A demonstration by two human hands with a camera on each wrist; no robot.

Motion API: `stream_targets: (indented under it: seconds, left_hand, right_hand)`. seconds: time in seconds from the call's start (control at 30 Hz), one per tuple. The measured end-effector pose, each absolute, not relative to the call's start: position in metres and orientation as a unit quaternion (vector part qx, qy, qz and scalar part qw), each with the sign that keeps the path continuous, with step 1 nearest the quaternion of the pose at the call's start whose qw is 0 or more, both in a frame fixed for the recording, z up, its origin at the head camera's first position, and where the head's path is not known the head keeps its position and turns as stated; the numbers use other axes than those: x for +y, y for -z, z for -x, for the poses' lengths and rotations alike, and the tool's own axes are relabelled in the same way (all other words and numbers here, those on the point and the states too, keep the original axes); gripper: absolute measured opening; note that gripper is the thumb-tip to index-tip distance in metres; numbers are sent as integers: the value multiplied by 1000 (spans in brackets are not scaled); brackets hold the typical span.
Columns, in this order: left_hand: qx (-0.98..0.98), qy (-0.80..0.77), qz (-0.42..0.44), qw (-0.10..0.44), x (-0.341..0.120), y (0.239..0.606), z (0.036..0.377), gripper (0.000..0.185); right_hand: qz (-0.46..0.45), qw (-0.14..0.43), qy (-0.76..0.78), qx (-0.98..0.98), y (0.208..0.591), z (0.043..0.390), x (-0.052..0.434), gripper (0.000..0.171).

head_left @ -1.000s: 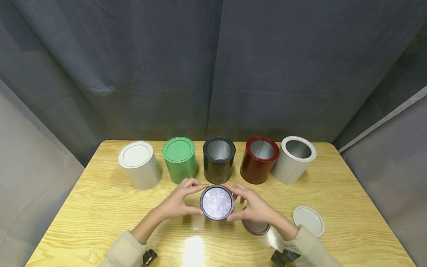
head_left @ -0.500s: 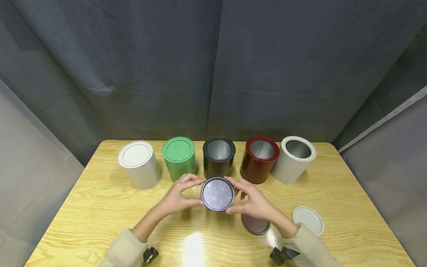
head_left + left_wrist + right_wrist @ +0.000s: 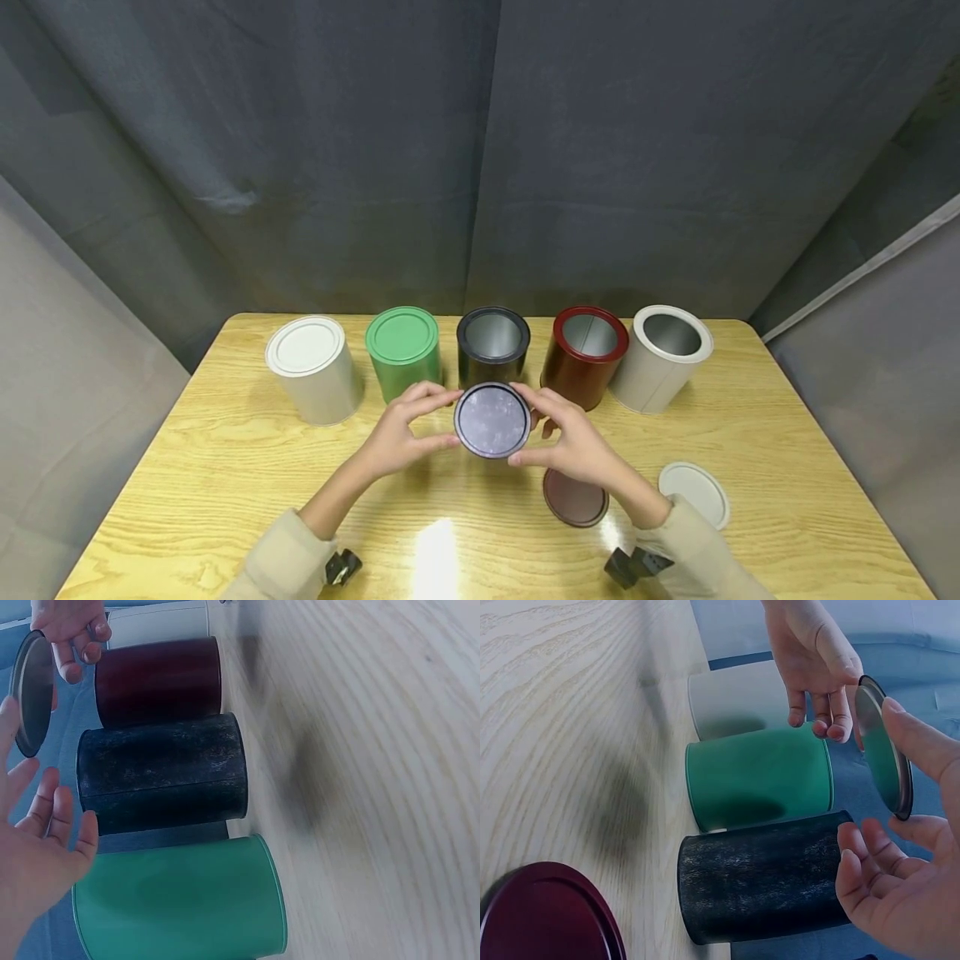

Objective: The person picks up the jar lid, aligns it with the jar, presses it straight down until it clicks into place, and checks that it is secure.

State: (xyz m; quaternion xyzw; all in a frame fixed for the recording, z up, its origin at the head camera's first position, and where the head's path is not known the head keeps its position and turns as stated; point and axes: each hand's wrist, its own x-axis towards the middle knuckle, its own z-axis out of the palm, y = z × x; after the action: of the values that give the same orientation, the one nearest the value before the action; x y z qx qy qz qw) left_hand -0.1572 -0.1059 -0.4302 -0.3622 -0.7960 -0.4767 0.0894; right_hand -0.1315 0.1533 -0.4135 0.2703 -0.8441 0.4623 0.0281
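Both hands, left hand [image 3: 396,433] and right hand [image 3: 573,442], are pinching the black lid [image 3: 492,420] by its rim, held above the table just before the open black can [image 3: 492,348] by the far edge; tilted seating is risking a jam or slip

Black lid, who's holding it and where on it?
Both hands: the left hand and right hand pinch the black lid by its opposite rim edges.

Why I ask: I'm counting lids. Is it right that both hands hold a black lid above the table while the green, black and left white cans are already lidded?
Not quite. The head view shows the black can open; only the green can and left white can are lidded. Both hands, left hand and right hand, do hold the black lid.
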Motion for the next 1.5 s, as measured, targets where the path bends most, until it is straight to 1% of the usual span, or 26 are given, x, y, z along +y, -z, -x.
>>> stream_targets:
  seconds: [0.2, 0.3, 0.37, 0.53, 0.77, 0.97, 1.1, 1.23, 1.5]
  left_hand:
    - [-803, 469, 357, 84, -100, 422, 160, 62]
    - [-804, 467, 358, 87, -96, 418, 162, 65]
    - [-808, 461, 357, 90, -95, 417, 163, 65]
    - [-817, 444, 355, 93, -91, 414, 168, 68]
    - [-820, 439, 353, 101, -88, 410, 174, 71]
    - [-821, 443, 344, 106, -87, 406, 176, 69]
    - [-819, 448, 341, 109, -86, 403, 177, 69]
    - [-820, 447, 341, 112, -86, 402, 179, 68]
    - [-820, 438, 350, 118, -87, 396, 185, 68]
  right_hand:
    - [-266, 39, -459, -847, 409, 134, 156, 78]
    - [-270, 52, -455, -847, 405, 135, 156, 78]
    - [-274, 61, -449, -849, 397, 134, 153, 77]
    - [-289, 80, -442, -846, 394, 138, 155, 75]
    - [-282, 82, -452, -842, 376, 137, 149, 72]
    - [-263, 67, -444, -854, 391, 150, 154, 76]
    - [-259, 63, -456, -849, 391, 155, 155, 75]
    - [-254, 68, -459, -849, 389, 157, 155, 74]
    - [-263, 97, -449, -848, 384, 161, 154, 75]
